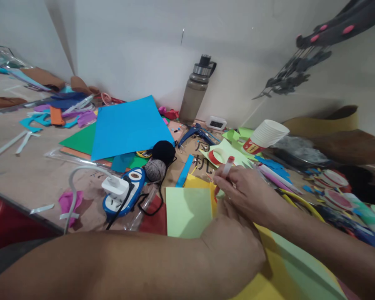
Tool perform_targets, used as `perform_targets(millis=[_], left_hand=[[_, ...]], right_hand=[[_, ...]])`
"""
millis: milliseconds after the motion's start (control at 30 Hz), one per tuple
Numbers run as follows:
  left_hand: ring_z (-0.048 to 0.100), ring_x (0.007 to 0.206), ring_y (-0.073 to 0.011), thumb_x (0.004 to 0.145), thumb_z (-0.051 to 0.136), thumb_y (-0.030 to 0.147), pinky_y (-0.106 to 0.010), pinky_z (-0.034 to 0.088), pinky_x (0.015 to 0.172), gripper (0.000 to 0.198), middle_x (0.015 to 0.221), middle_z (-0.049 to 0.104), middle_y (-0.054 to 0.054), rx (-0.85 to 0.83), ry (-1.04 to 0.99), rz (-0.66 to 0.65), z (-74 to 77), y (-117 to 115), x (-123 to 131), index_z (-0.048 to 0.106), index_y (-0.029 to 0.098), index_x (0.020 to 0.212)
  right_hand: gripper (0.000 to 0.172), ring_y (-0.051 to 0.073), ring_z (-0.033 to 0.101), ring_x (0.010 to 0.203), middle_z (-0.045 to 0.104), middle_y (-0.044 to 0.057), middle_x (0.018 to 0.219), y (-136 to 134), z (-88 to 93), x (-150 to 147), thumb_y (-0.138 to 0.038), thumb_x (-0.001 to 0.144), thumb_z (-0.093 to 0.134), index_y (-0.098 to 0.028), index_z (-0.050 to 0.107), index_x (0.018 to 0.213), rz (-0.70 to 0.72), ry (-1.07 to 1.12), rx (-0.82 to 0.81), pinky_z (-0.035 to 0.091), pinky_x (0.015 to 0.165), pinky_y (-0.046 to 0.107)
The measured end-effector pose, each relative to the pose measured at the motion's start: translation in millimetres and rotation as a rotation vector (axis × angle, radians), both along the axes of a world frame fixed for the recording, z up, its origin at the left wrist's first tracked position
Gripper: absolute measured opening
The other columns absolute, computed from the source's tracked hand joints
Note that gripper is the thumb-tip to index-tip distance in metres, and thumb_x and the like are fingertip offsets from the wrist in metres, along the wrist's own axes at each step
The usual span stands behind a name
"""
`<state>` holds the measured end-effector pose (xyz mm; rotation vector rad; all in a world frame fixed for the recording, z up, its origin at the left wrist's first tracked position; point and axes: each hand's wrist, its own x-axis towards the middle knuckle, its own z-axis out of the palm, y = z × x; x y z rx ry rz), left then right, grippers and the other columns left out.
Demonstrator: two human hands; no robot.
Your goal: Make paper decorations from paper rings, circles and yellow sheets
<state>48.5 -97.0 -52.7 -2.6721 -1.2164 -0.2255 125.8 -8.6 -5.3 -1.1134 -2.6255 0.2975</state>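
My right hand (pixel 242 187) is closed round a pen (pixel 228 166) with a red end, held at a slant over yellow paper (pixel 198 181). Just below it, my left hand (pixel 233 246) rests on the papers; its fingertips are largely hidden near the right hand, so their grip does not show. A pale green sheet (pixel 187 210) lies left of the hands on the yellow paper. More yellow and pale green paper (pixel 303 258) extends under my right forearm. A roll of red tape (pixel 216 156) sits on pale green paper just beyond the pen.
A power strip (pixel 136 183) with a white plug and cables, black yarn (pixel 163 152) and blue paper (pixel 128 125) lie to the left. Behind stand a bottle (pixel 195 91) and a small clock (pixel 216 123). Stacked paper cups (pixel 265 135) lean at the right, near pens (pixel 276 177).
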Motion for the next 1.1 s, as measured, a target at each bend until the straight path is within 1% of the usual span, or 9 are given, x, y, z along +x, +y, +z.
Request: perform_targets(millis=[133, 267, 367, 500, 600, 767, 867, 967, 1100], left_hand=[[0.064, 0.106, -0.0389, 0.085, 0.051, 0.018, -0.056, 0.053, 0.079, 0.038, 0.117, 0.066, -0.026, 0.02, 0.004, 0.005, -1.8, -0.1, 1.2, 0.068, 0.008, 0.117], [0.064, 0.104, -0.0392, 0.085, 0.052, 0.019, -0.053, 0.055, 0.072, 0.037, 0.115, 0.067, -0.026, -0.002, 0.012, -0.007, -1.7, -0.4, 0.5, 0.069, 0.009, 0.116], [0.064, 0.104, -0.0391, 0.084, 0.052, 0.019, -0.053, 0.055, 0.072, 0.038, 0.114, 0.067, -0.026, -0.019, 0.026, -0.013, 0.2, -0.6, -0.3, 0.069, 0.008, 0.117], [0.064, 0.104, -0.0382, 0.084, 0.052, 0.018, -0.055, 0.053, 0.077, 0.037, 0.113, 0.068, -0.025, 0.004, 0.006, 0.002, 0.0, -0.7, 0.3, 0.069, 0.008, 0.115], [0.064, 0.106, -0.0391, 0.083, 0.053, 0.019, -0.056, 0.053, 0.079, 0.037, 0.114, 0.067, -0.025, 0.021, 0.0, 0.023, -2.9, -0.8, 1.7, 0.069, 0.008, 0.115], [0.063, 0.109, -0.0383, 0.085, 0.051, 0.019, -0.055, 0.051, 0.087, 0.037, 0.116, 0.066, -0.025, 0.048, -0.01, 0.043, -4.8, -1.1, 2.9, 0.069, 0.007, 0.115], [0.063, 0.11, -0.0384, 0.086, 0.051, 0.02, -0.053, 0.051, 0.088, 0.038, 0.117, 0.066, -0.025, 0.029, 0.022, 0.033, -1.7, -1.0, 1.8, 0.068, 0.006, 0.117], [0.062, 0.111, -0.0384, 0.087, 0.05, 0.02, -0.052, 0.051, 0.088, 0.038, 0.119, 0.065, -0.026, 0.029, 0.033, 0.029, 0.1, -1.2, 0.8, 0.067, 0.006, 0.118], [0.062, 0.112, -0.0385, 0.087, 0.05, 0.02, -0.053, 0.052, 0.086, 0.038, 0.119, 0.065, -0.026, 0.054, 0.018, 0.04, -1.1, -1.7, 1.1, 0.067, 0.007, 0.118]], right_hand=[[0.039, 0.015, 0.054, 0.054, 0.062, 0.002, 0.06, 2.2, 3.6, -1.5, -0.031, 0.094, 0.041, -0.022, 0.056, 0.058, 0.001, -0.094, -0.111, 0.037, 0.053, 0.028], [0.037, 0.013, 0.048, 0.051, 0.057, 0.001, 0.058, 3.3, 1.5, -4.6, -0.031, 0.093, 0.042, -0.021, 0.051, 0.059, 0.011, -0.185, -0.135, 0.033, 0.051, 0.028], [0.037, 0.013, 0.046, 0.05, 0.055, 0.0, 0.057, 4.9, -1.2, -5.9, -0.033, 0.092, 0.042, -0.021, 0.05, 0.059, 0.002, -0.188, -0.127, 0.031, 0.051, 0.028], [0.038, 0.013, 0.048, 0.052, 0.058, 0.001, 0.058, 7.8, -2.6, -7.5, -0.036, 0.093, 0.041, -0.021, 0.05, 0.06, -0.037, -0.18, -0.139, 0.031, 0.052, 0.028], [0.039, 0.013, 0.049, 0.053, 0.059, 0.001, 0.058, 9.5, -2.1, -9.7, -0.034, 0.094, 0.04, -0.021, 0.05, 0.059, -0.033, -0.174, -0.142, 0.033, 0.055, 0.028], [0.04, 0.016, 0.053, 0.057, 0.062, 0.003, 0.06, 11.1, -1.6, -10.4, -0.038, 0.095, 0.038, -0.021, 0.056, 0.063, -0.078, -0.158, -0.071, 0.034, 0.055, 0.028], [0.042, 0.017, 0.057, 0.059, 0.066, 0.004, 0.065, 10.5, -0.2, -8.6, -0.041, 0.095, 0.037, -0.021, 0.061, 0.066, -0.12, -0.131, -0.09, 0.035, 0.056, 0.028], [0.044, 0.017, 0.058, 0.059, 0.067, 0.005, 0.065, 8.9, 1.9, -7.1, -0.042, 0.094, 0.038, -0.021, 0.064, 0.066, -0.148, -0.117, -0.102, 0.034, 0.055, 0.029], [0.041, 0.017, 0.057, 0.056, 0.067, 0.004, 0.062, 7.3, 1.7, -6.4, -0.038, 0.094, 0.039, -0.021, 0.064, 0.065, -0.122, -0.11, -0.101, 0.034, 0.053, 0.029]])
